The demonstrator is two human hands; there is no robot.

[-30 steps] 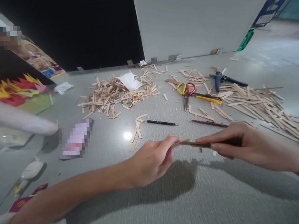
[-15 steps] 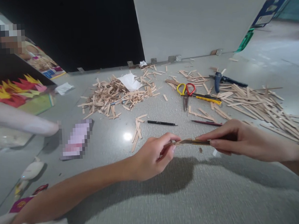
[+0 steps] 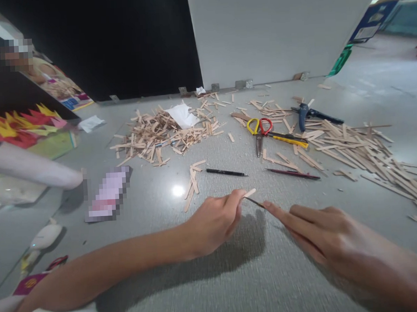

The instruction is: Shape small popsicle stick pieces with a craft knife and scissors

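My left hand (image 3: 212, 225) pinches a short wooden craft stick (image 3: 251, 192), whose rounded end sticks out past the fingertips. My right hand (image 3: 320, 234) is closed round a knife (image 3: 255, 202) with a thin dark blade; its handle is hidden under the fingers. The blade's tip meets the stick close to my left fingertips. Beyond the hands lie a black pen (image 3: 226, 172) and a dark red pencil-like tool (image 3: 292, 174). A small group of cut sticks (image 3: 192, 182) rests left of the black pen.
Farther back are a heap of stick offcuts (image 3: 151, 135), scissors (image 3: 259, 137), a yellow-and-black cutter (image 3: 289, 140), a blue-handled tool (image 3: 302, 116) and a pile of long sticks (image 3: 372, 156). A blurred phone-like object (image 3: 107, 194) and another person's forearm (image 3: 37, 165) are at left.
My right hand has moved down and turned, its index finger now stretched along the knife. The stick in my left hand now points up and right, its end exposed.
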